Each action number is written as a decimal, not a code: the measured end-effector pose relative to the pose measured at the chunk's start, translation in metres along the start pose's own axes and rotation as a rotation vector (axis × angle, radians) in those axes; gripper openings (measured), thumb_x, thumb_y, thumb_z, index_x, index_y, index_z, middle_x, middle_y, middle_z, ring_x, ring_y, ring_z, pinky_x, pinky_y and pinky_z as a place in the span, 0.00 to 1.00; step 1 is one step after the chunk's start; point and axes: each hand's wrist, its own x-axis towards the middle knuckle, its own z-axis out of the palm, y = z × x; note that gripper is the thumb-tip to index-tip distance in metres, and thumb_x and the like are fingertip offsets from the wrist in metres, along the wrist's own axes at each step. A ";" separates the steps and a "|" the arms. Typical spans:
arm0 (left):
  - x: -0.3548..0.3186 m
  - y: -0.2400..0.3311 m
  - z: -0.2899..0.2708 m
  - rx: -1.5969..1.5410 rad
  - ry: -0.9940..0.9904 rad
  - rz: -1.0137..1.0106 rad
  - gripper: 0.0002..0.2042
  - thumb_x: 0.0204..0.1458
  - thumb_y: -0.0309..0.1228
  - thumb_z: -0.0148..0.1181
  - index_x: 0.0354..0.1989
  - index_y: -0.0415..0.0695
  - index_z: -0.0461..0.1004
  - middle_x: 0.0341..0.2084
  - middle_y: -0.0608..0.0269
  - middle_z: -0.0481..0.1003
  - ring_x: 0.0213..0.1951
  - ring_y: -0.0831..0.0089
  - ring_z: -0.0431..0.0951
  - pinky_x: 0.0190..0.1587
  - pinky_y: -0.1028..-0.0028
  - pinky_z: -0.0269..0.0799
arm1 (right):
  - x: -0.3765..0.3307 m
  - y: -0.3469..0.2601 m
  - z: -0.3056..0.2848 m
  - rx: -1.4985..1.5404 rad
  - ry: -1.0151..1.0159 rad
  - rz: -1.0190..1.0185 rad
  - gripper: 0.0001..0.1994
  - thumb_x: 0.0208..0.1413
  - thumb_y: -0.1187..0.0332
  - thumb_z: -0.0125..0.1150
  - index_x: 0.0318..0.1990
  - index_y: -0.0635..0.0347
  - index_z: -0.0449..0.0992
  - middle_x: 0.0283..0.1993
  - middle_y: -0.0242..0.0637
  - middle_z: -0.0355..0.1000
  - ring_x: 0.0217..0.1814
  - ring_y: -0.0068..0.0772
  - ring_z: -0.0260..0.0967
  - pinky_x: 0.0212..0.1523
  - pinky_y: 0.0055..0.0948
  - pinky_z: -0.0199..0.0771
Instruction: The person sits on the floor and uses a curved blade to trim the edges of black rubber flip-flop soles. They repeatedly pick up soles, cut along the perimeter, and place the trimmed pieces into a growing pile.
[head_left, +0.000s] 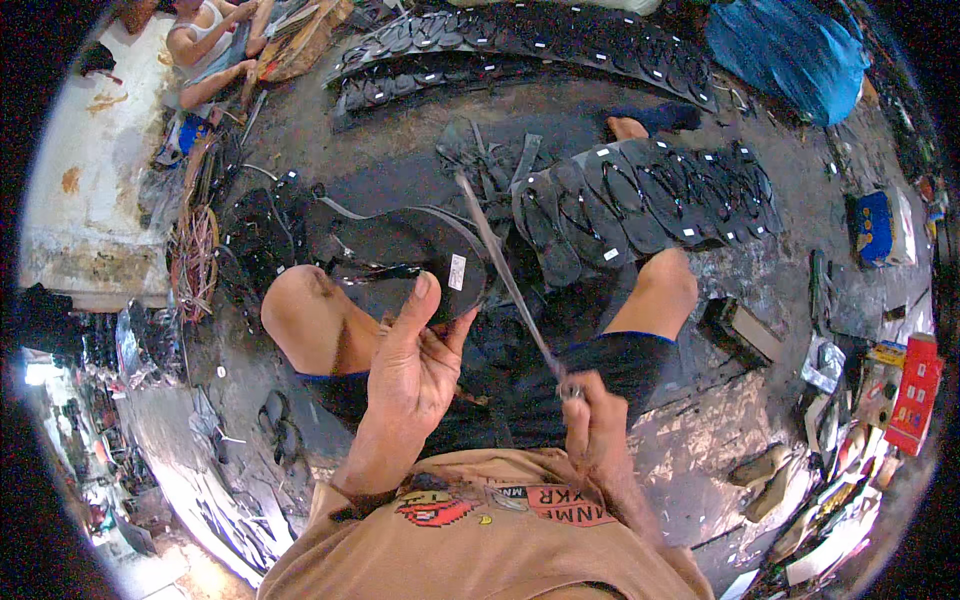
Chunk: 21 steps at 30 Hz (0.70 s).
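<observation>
Worn floor point(685, 430) below; the left hand point(415, 375) pinches a black flip-flop point(435, 235) at its 12 o'clock, while the right hand point(597, 420), clenched on a long metal blade point(512, 280), points it toward 11 o'clock, beside the flip-flop's 3 o'clock edge.

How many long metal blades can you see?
1: the long metal blade in the right hand, just right of the dark sandal held by the left hand. More could be hidden in the clutter at the sides.
</observation>
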 end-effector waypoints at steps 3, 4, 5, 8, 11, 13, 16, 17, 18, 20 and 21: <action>-0.010 -0.009 0.003 0.028 0.020 0.040 0.18 0.57 0.24 0.71 0.54 0.52 0.76 0.49 0.65 0.82 0.52 0.70 0.83 0.56 0.62 0.84 | -0.048 0.022 -0.006 -0.063 -0.013 0.028 0.23 0.72 0.47 0.48 0.42 0.61 0.73 0.20 0.45 0.64 0.20 0.45 0.66 0.24 0.42 0.63; -0.011 -0.010 0.002 0.041 0.020 0.052 0.18 0.57 0.24 0.71 0.54 0.52 0.76 0.48 0.65 0.82 0.52 0.70 0.83 0.55 0.61 0.84 | -0.053 0.027 -0.007 -0.094 -0.026 0.049 0.22 0.71 0.47 0.48 0.41 0.60 0.73 0.20 0.46 0.65 0.21 0.48 0.66 0.25 0.43 0.63; -0.011 -0.011 0.000 0.054 0.021 0.063 0.17 0.57 0.23 0.70 0.54 0.51 0.76 0.48 0.65 0.82 0.52 0.70 0.83 0.55 0.60 0.84 | -0.056 0.032 -0.009 -0.125 -0.040 0.071 0.22 0.71 0.47 0.49 0.41 0.60 0.73 0.21 0.47 0.65 0.21 0.52 0.67 0.25 0.44 0.64; -0.012 -0.018 -0.017 0.150 -0.008 0.116 0.20 0.60 0.25 0.67 0.57 0.59 0.71 0.46 0.68 0.80 0.49 0.69 0.82 0.50 0.57 0.86 | -0.035 0.028 -0.014 -0.200 -0.065 0.079 0.20 0.69 0.49 0.52 0.42 0.60 0.73 0.25 0.52 0.70 0.28 0.62 0.72 0.29 0.48 0.69; -0.006 -0.019 -0.048 0.204 -0.068 0.006 0.22 0.60 0.23 0.67 0.58 0.61 0.70 0.46 0.68 0.79 0.51 0.68 0.81 0.50 0.53 0.85 | -0.003 0.021 -0.024 -0.202 -0.159 0.096 0.19 0.67 0.49 0.56 0.45 0.59 0.73 0.32 0.55 0.76 0.35 0.67 0.75 0.34 0.55 0.72; -0.006 -0.019 -0.054 0.193 -0.054 0.000 0.21 0.57 0.20 0.67 0.57 0.53 0.72 0.47 0.63 0.80 0.48 0.65 0.84 0.49 0.54 0.86 | 0.013 0.010 -0.024 -0.260 -0.199 0.076 0.19 0.68 0.49 0.54 0.46 0.58 0.73 0.32 0.56 0.76 0.36 0.68 0.76 0.35 0.57 0.73; -0.010 -0.022 -0.058 0.238 -0.055 0.009 0.21 0.55 0.17 0.68 0.56 0.44 0.72 0.48 0.58 0.81 0.47 0.63 0.85 0.49 0.56 0.86 | 0.051 -0.007 -0.024 -0.293 -0.333 0.047 0.19 0.71 0.48 0.51 0.47 0.57 0.73 0.31 0.57 0.77 0.36 0.68 0.76 0.36 0.60 0.73; -0.009 -0.022 -0.063 0.252 -0.080 0.003 0.21 0.55 0.17 0.67 0.56 0.43 0.72 0.48 0.58 0.80 0.47 0.64 0.85 0.49 0.56 0.86 | 0.061 -0.011 -0.023 -0.295 -0.391 0.050 0.20 0.71 0.48 0.50 0.47 0.57 0.73 0.30 0.57 0.77 0.36 0.68 0.76 0.37 0.60 0.73; -0.010 -0.023 -0.070 0.265 -0.104 -0.001 0.21 0.54 0.16 0.67 0.56 0.42 0.72 0.48 0.58 0.80 0.47 0.64 0.84 0.49 0.56 0.86 | 0.069 -0.013 -0.021 -0.288 -0.416 0.037 0.20 0.72 0.48 0.49 0.47 0.57 0.73 0.30 0.58 0.76 0.35 0.69 0.75 0.37 0.61 0.73; -0.011 -0.022 -0.078 0.371 -0.058 -0.021 0.25 0.51 0.14 0.68 0.59 0.40 0.71 0.49 0.57 0.80 0.48 0.64 0.84 0.53 0.58 0.84 | 0.090 -0.015 -0.015 -0.271 -0.464 -0.012 0.20 0.72 0.48 0.48 0.47 0.56 0.73 0.28 0.58 0.76 0.35 0.69 0.75 0.37 0.61 0.73; -0.012 -0.022 -0.079 0.417 -0.051 -0.018 0.26 0.51 0.14 0.68 0.60 0.39 0.71 0.49 0.57 0.80 0.49 0.64 0.84 0.54 0.59 0.83 | 0.096 -0.017 -0.012 -0.256 -0.498 0.002 0.20 0.72 0.48 0.48 0.46 0.57 0.73 0.28 0.58 0.76 0.34 0.69 0.75 0.37 0.61 0.73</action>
